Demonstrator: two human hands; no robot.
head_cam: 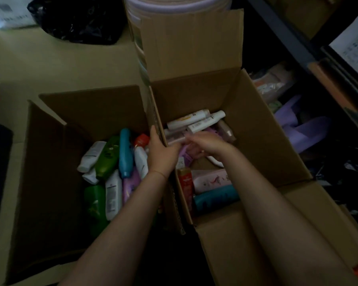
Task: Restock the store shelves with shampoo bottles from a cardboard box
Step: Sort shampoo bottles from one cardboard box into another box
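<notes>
Two open cardboard boxes stand side by side on the floor. The left box (50,162) holds several bottles, among them a green bottle (108,157) and a blue bottle (125,153). The right box (267,131) holds white bottles (187,118), a pink bottle (211,180) and a teal bottle (215,198). My left hand (161,151) grips the cardboard wall between the two boxes, thumb on the left side. My right hand (205,145) is inside the right box, blurred, fingers curled over a pale purple item; whether it holds it I cannot tell.
A dark metal shelf rack (298,44) runs along the right, with packets and purple items (302,129) on its low level. A black plastic bag (77,19) and a pale roll (174,5) lie beyond the boxes. The right box's far flap (194,42) stands upright.
</notes>
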